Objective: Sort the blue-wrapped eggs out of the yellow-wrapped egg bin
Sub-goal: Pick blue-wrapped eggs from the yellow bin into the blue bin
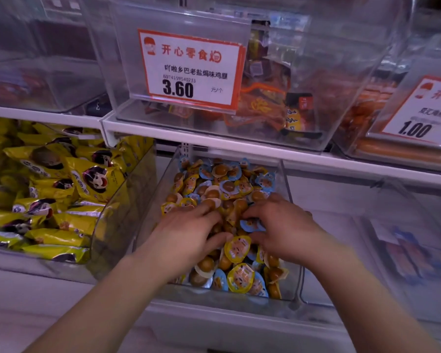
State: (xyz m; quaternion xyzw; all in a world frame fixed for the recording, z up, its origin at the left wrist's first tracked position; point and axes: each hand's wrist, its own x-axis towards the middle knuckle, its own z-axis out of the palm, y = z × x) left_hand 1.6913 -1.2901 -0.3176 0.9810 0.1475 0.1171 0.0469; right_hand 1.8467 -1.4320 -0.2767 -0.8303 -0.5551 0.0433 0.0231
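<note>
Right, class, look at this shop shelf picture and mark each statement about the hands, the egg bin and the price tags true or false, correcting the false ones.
1. Both hands are down in the clear egg bin. True: the left hand and right hand rest on the pile.
2. The bin holds only yellow-wrapped eggs. False: blue-wrapped eggs lie mixed among the yellow-wrapped eggs.
3. The price tag above the egg bin reads 3.60. True.
4. The bin to the left of the eggs holds red packets. False: it holds yellow snack packets.
5. The right-hand tag reads 5.00. False: it reads 1.00.
</note>
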